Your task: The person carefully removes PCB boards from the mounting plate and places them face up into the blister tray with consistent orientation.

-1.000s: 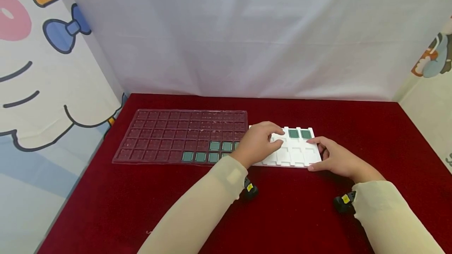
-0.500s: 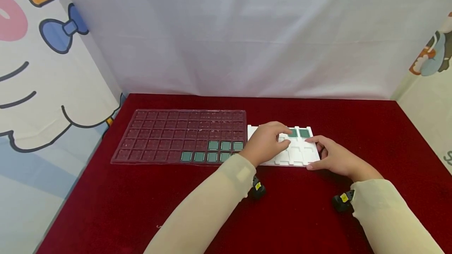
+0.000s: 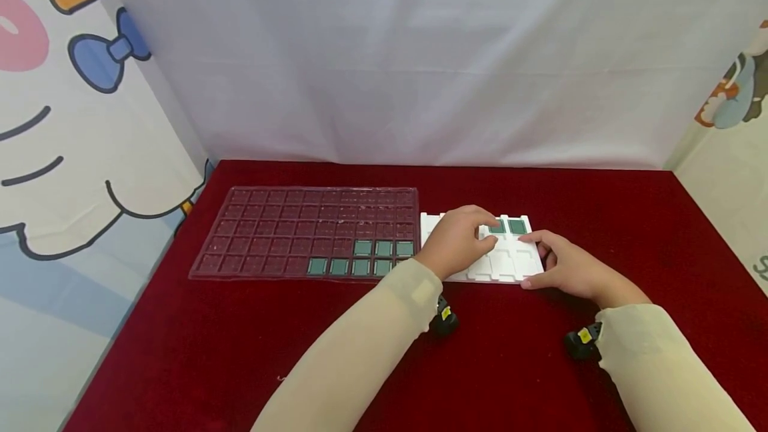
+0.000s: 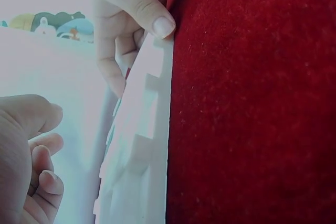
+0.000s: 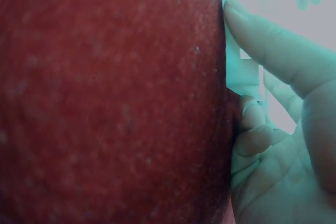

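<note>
A white slotted tray (image 3: 507, 262) lies on the red cloth, with two green square pieces in its back row; the left piece (image 3: 497, 226) is partly covered by my left fingertips, the right piece (image 3: 517, 227) is in full view. My left hand (image 3: 459, 239) hovers above the tray, fingers bent and thumb apart from them. The left wrist view shows nothing between that thumb and the fingers. With my right hand (image 3: 567, 269) I grip the tray's right end, thumb (image 5: 262, 38) on its front corner. Much of the tray's left part is hidden under my left hand.
Left of the white tray lies a clear plastic tray (image 3: 270, 225) with many compartments. Several green square pieces (image 3: 361, 267) sit in its two front rows. White cloth (image 3: 384, 72) hangs behind the table, and printed panels stand at both sides.
My left hand has moved a little to the right over the white tray, onto the left green piece in the back row. My right hand keeps its grip on the tray's end.
</note>
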The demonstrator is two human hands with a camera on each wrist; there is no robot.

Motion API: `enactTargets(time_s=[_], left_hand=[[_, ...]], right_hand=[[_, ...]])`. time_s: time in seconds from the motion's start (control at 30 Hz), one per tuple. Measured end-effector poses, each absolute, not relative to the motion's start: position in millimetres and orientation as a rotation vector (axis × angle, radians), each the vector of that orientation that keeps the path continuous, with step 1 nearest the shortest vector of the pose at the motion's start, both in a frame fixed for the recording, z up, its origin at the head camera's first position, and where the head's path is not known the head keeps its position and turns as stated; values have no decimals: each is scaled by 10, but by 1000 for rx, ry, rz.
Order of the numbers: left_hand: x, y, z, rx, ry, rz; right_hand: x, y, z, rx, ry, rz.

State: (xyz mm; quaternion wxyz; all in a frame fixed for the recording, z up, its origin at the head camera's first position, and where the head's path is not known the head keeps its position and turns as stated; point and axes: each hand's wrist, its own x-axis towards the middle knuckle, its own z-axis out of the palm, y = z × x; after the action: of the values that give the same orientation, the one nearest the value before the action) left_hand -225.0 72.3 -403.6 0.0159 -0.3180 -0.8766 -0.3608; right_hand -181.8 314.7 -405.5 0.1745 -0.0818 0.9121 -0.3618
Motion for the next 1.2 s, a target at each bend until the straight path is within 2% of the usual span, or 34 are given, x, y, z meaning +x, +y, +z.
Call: enactTargets(time_s=[1.2], left_hand=[[-2452,993,-4243,-851,-2834,-1154]], right_hand=[[-1827,3157,-4088,-302,2576,-1088]])
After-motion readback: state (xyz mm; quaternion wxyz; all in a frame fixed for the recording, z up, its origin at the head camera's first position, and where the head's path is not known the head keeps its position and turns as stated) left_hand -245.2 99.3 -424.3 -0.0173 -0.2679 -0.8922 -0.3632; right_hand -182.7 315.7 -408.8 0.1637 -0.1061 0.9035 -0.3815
